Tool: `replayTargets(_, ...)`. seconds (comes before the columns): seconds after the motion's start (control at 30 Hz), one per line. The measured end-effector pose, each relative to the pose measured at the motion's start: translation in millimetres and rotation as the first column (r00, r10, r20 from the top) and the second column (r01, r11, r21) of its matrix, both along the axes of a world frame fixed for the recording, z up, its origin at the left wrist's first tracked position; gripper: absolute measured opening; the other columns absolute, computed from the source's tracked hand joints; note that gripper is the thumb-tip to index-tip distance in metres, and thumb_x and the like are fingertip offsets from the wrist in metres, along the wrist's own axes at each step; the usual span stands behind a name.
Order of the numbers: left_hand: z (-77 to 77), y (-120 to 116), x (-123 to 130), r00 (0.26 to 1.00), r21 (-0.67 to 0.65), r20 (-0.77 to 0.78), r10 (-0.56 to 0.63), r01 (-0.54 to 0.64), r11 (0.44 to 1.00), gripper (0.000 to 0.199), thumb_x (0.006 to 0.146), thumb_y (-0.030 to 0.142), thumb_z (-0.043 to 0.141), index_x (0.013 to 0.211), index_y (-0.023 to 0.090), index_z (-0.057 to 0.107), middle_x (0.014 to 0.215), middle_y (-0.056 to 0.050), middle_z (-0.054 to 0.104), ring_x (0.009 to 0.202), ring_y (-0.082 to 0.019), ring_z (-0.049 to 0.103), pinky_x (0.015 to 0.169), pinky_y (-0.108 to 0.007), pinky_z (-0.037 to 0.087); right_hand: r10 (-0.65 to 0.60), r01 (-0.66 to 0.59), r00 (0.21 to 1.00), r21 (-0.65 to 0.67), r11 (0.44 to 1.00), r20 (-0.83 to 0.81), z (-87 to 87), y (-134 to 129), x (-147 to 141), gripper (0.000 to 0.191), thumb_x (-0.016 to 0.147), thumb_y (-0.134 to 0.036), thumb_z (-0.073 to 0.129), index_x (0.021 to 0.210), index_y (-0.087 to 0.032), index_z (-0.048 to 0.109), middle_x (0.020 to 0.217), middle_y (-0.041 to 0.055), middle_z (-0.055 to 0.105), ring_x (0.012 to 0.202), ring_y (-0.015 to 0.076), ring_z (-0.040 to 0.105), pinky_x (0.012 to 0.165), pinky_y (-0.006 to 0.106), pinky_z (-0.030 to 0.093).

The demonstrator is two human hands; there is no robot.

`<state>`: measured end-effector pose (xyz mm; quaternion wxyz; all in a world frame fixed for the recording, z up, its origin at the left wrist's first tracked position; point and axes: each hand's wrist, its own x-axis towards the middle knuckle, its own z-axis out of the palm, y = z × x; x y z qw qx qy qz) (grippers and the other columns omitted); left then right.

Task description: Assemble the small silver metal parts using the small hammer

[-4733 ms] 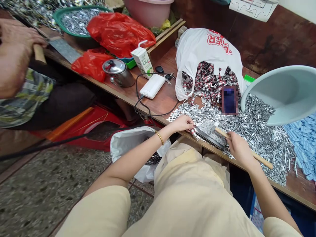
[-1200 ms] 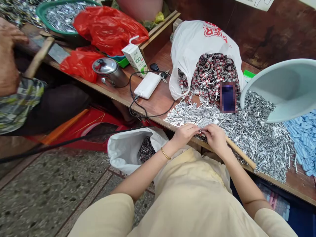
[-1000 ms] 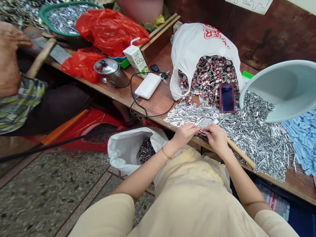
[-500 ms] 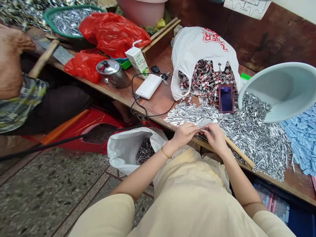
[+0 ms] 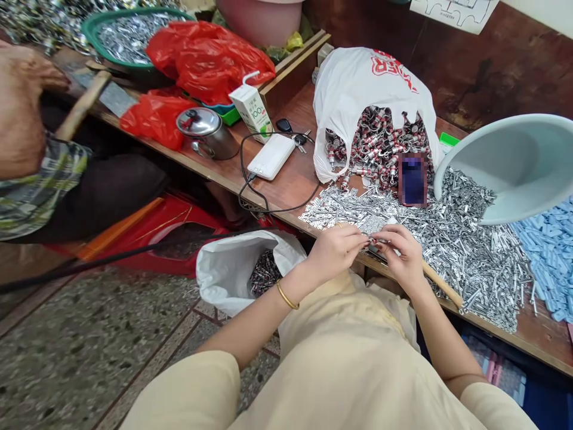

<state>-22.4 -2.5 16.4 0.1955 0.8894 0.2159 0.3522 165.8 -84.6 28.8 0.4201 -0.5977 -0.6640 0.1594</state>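
My left hand (image 5: 341, 249) and my right hand (image 5: 403, 255) meet at the table's front edge, fingertips pinched together. Between them is a small red-and-silver metal part (image 5: 371, 240), mostly covered by the fingers. Behind the hands spreads a heap of small flat silver metal pieces (image 5: 470, 254). A wooden handle (image 5: 443, 286) lies at the front edge, to the right of my right hand. Beyond the heap, a white plastic bag (image 5: 353, 74) lies open, with red-and-silver metal fittings (image 5: 380, 140) spilling from its mouth.
Below the table edge, a white sack (image 5: 215, 269) holds dark metal parts. A grey-blue basin (image 5: 528, 161) tips over the heap, beside light-blue pieces (image 5: 546, 257). A power bank (image 5: 271, 156), drink carton (image 5: 251, 110) and steel mug (image 5: 215, 134) stand left. Another person's arm (image 5: 22, 113) is at far left.
Both hands have shifted slightly, and my left forearm and bracelet have moved a little left and down. My right hand's fingers are raised more. The fingertips still meet around the small part.
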Motion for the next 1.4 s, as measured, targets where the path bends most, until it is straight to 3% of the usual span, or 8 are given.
replayTargets(0.23,9.5,-0.7,-4.9,0.993,0.385,-0.056,-0.106,0.119,0.915,0.019,0.099,0.009,0.049,0.103,0.014,0.066,0.079,-0.004,0.067,0.074,-0.016,0.060,0.068,-0.028,0.050,-0.039,0.043,0.993,0.038,0.998,-0.111,1.0,-9.6,-11.7,0.021,0.090,-0.012,0.054,0.093,-0.024,0.071,0.098,0.0063,0.063,0.094,0.0211,0.064,0.079,0.037,0.058)
replayTargets(0.7,8.8,-3.0,-6.7,0.979,0.350,-0.120,-0.165,0.197,0.916,0.015,0.098,0.009,0.052,0.095,0.015,0.065,0.077,-0.002,0.066,0.073,-0.014,0.060,0.067,-0.026,0.050,-0.083,0.091,0.976,0.029,0.995,-0.202,-18.4,-22.3,-15.4,0.024,0.090,-0.011,0.051,0.093,-0.025,0.070,0.099,0.0065,0.062,0.095,0.0215,0.063,0.078,0.037,0.058)
replayTargets(0.9,-22.9,-31.8,20.4,0.908,-0.070,0.405,0.104,-0.082,0.994,0.012,0.096,0.016,0.061,0.101,0.021,0.070,0.100,-0.006,0.073,0.099,-0.018,0.068,0.088,-0.035,0.057,-0.189,0.171,0.776,-0.088,0.981,-0.602,-25.8,-21.3,-40.1,0.009,0.092,-0.033,0.063,0.090,-0.026,0.066,0.098,0.0049,0.055,0.083,0.0191,0.060,0.060,0.032,0.058)
replayTargets(1.03,-37.3,-43.7,33.2,0.838,-0.304,0.521,0.164,0.002,0.953,0.014,0.098,0.018,0.057,0.099,0.020,0.070,0.098,-0.006,0.075,0.099,-0.019,0.071,0.089,-0.037,0.058,-0.196,0.071,0.624,-0.195,0.978,-0.756,-37.4,-23.7,-33.1,0.021,0.088,-0.045,0.069,0.091,-0.026,0.062,0.099,0.0023,0.056,0.067,0.0139,0.056,0.057,0.032,0.057)
replayTargets(1.1,-37.3,-35.9,27.2,0.870,-0.389,0.460,0.177,0.018,0.921,0.013,0.097,0.020,0.059,0.095,0.019,0.071,0.093,-0.006,0.075,0.091,-0.018,0.071,0.082,-0.033,0.058,-0.199,0.059,0.741,-0.232,0.971,-0.641,-37.4,-26.7,0.2,0.022,0.088,-0.046,0.068,0.092,-0.025,0.063,0.101,0.0035,0.059,0.072,0.0160,0.058,0.063,0.034,0.058)
replayTargets(1.2,-34.3,-13.3,10.0,0.920,-0.536,0.299,0.253,-0.057,0.842,0.015,0.095,0.024,0.060,0.090,0.017,0.072,0.084,-0.005,0.072,0.078,-0.016,0.068,0.071,-0.028,0.054,-0.449,0.432,0.878,-0.131,0.892,-0.163,-32.7,-27.1,73.5,0.015,0.094,-0.036,0.056,0.094,-0.024,0.065,0.101,0.0070,0.060,0.086,0.0220,0.058,0.075,0.039,0.055)
replayTargets(1.3,-33.6,6.3,-0.7,0.947,-0.620,0.178,0.268,-0.104,0.778,0.017,0.092,0.028,0.062,0.084,0.017,0.072,0.079,-0.004,0.070,0.074,-0.016,0.064,0.067,-0.026,0.051,-0.420,0.493,0.816,-0.099,0.864,0.396,-34.5,-17.0,129.6,0.016,0.092,-0.020,0.052,0.090,-0.022,0.068,0.099,0.0111,0.064,0.099,0.0290,0.053,0.088,0.046,0.047)
replayTargets(1.4,-36.0,16.8,-3.6,0.968,-0.696,0.131,0.213,-0.063,0.715,0.019,0.088,0.032,0.063,0.082,0.016,0.071,0.080,-0.005,0.070,0.076,-0.017,0.064,0.068,-0.026,0.050,-0.223,0.418,0.729,-0.162,0.894,0.647,-45.0,-3.2,146.3,0.014,0.088,-0.014,0.055,0.087,-0.019,0.068,0.098,0.0135,0.065,0.097,0.0305,0.049,0.086,0.044,0.043)
